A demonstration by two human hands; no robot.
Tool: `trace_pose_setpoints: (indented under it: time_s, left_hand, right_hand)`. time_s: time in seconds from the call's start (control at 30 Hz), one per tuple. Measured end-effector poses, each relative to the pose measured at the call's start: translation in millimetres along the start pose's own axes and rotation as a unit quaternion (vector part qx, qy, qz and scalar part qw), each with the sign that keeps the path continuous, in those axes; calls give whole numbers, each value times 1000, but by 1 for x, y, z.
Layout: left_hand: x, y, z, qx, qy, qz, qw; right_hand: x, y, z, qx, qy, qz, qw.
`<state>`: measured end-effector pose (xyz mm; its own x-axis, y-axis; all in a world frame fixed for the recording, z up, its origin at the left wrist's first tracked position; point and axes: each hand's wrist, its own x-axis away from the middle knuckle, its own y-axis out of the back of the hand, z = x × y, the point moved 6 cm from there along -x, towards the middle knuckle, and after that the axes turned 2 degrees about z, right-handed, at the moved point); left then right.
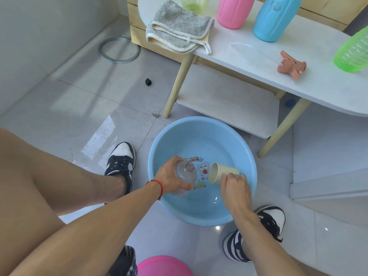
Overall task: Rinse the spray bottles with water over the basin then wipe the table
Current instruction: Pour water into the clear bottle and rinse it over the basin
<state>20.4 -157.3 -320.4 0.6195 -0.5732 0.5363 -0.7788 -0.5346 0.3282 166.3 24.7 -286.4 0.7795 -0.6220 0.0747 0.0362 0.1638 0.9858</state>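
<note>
- The left hand (171, 177) has its fingers curled round a clear ribbed spray bottle (184, 179), capless, with its open neck tilted up and to the right, held over the blue basin (245, 156).
- Just right of those fingers, the right hand (234, 186) grips a beige cup (222, 173) from behind; the cup lies tipped on its side, its mouth turned toward the bottle's neck, the two near but apart.
- Under both sets of fingers the basin sits on the tiled floor, a cartoon print on its bottom.
- Well above the fingers, on the white table (328, 84): a folded grey towel (179, 30), then a yellow-green bottle (194, 4), a pink bottle (234, 10), a blue bottle (275, 18), an orange sprayer head (291, 65) lying loose, and a green bottle (353, 54).
</note>
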Motion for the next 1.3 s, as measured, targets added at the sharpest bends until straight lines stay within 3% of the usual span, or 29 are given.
trace_pose_setpoints:
  time_s: [0.07, 0.27, 0.37, 0.47, 0.57, 0.93, 1.3]
  left_hand:
    - [1, 1, 1, 5, -2, -5, 1000]
    - [2, 3, 2, 7, -7, -8, 1000]
    - [1, 5, 2, 5, -9, -9, 1000]
    - [1, 5, 2, 6, -15, -8, 1000]
    - [1, 5, 3, 8, -20, -10, 1000]
    - [2, 3, -2, -10, -29, -3, 1000]
    - [2, 3, -7, -26, -33, 3, 999]
  right_hand:
    - [6, -23, -4, 31, -28, 58, 997]
    - [11, -60, -7, -144, -95, 184, 968]
    - [8, -37, 5, -212, -101, 120, 965]
    - [3, -32, -19, -309, -197, 95, 925]
    - [2, -19, -34, -373, -236, 79, 894]
    - [-5, 57, -11, -391, -127, -34, 911]
    - [-7, 92, 28, -313, -13, -102, 944]
